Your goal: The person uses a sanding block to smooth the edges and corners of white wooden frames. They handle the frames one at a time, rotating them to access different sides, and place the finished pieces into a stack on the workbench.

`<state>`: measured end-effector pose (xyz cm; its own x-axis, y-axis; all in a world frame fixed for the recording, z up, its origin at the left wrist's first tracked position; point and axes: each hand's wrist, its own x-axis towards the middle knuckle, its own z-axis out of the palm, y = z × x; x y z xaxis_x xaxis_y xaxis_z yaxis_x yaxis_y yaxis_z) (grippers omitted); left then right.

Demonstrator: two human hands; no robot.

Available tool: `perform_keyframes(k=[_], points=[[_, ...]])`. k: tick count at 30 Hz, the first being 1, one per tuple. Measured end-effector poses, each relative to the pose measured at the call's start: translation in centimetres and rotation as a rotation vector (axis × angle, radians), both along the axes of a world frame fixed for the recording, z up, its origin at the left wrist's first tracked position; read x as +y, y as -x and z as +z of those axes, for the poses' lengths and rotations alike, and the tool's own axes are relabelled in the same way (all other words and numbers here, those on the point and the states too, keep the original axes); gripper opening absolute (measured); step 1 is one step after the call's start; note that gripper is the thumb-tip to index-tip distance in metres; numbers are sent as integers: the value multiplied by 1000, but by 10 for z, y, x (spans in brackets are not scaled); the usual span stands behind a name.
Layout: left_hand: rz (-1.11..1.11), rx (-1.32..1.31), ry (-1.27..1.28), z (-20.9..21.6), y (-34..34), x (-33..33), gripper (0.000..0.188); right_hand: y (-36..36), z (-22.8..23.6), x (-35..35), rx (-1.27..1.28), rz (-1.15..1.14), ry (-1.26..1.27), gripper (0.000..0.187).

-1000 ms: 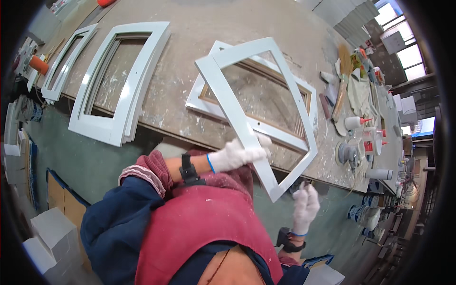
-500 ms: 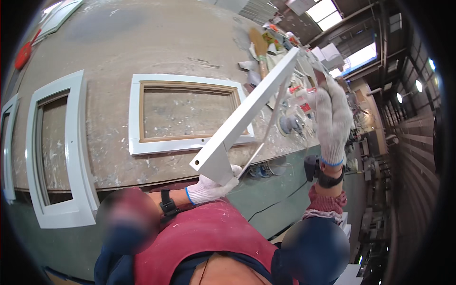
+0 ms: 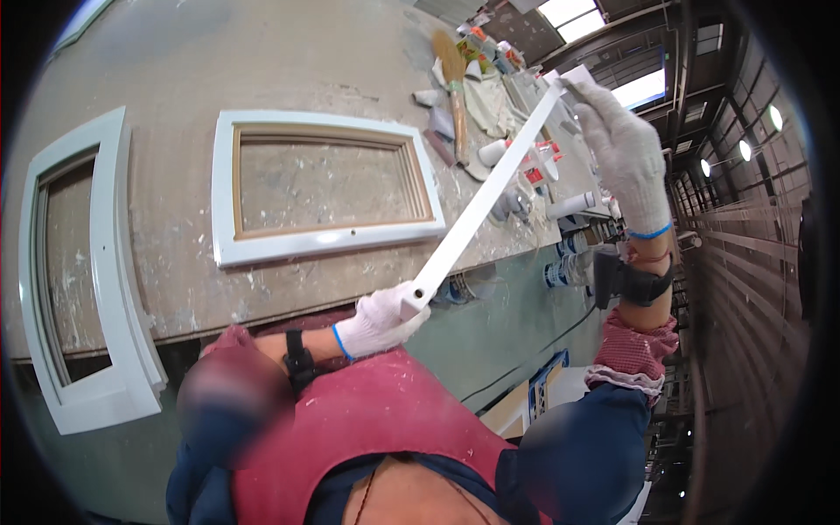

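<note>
A white cabinet door frame (image 3: pixel 490 191) is held up on a slant, almost edge-on to me, with a small round hole near its lower end. My left hand (image 3: pixel 381 324), in a white knit glove with a blue cuff edge, is closed round that lower end. My right hand (image 3: pixel 628 157), gloved the same way, has its fingers bent over the far upper end. Its fingertips are partly hidden there. Left of the held piece, another white door frame (image 3: pixel 328 250) with a bare wood inner edge lies on the worktable (image 3: pixel 175 166).
A further white frame (image 3: pixel 109 262) overhangs the table's front edge at left. A brush (image 3: pixel 453 66), bottles (image 3: pixel 535 166) and cloths (image 3: pixel 494 105) clutter the far right end. Cans (image 3: pixel 564 271) stand below that end. A dark cable (image 3: pixel 542 354) crosses the green floor (image 3: pixel 490 328).
The held frame has turned more edge-on, and its lower end has shifted right and slightly up. My right hand, blurred and apart from it before, now meets its upper end.
</note>
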<state>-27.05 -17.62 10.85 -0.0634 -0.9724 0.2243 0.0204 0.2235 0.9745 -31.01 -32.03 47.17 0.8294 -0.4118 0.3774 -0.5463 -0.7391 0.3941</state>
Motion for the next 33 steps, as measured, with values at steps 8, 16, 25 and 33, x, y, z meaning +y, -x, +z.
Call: perform_keyframes(k=[8,16,25,33], points=[[34,-15,-10,-9,8,-5,38,-13,-15,104,353,326,47,36],[124,-252,163,-22,20,-13,41,-30,-38,181,570,373,31,31],[86,-153,-94,35,-15,9,33,-29,-18,135,275,415,13,24],[120,-11,138,9,6,11,37,-40,-28,165,540,240,-136,29]])
